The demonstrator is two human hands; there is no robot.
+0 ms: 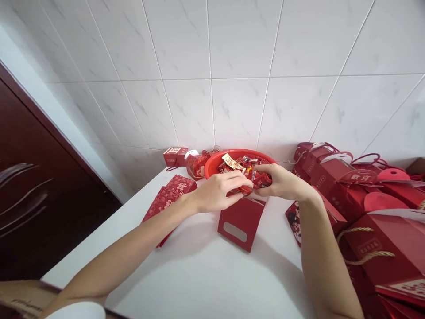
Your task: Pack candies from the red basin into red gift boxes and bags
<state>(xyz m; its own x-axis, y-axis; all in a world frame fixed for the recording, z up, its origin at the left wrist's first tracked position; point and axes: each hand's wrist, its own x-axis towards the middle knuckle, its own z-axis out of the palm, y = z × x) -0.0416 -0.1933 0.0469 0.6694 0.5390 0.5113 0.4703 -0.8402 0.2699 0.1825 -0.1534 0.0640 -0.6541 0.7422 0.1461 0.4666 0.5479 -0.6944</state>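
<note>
A round red basket (212, 165) filled with small wrapped candies (245, 163) stands near the wall. At its front edge my right hand (280, 180) is closed on red candy packets (262, 180). My left hand (221, 191) has its fingers curled around another red packet (243, 190), close to my right hand. Just below both hands, a red box (239, 223) with a pale oval window stands on the white table; its top is partly hidden by the hands.
Patterned red boxes (166, 198) lie left of the red box. A small red box (175, 157) and a round red container (196, 166) sit at the back. Many red gift boxes (381, 243) with cord handles crowd the right side. Behind is a tiled wall.
</note>
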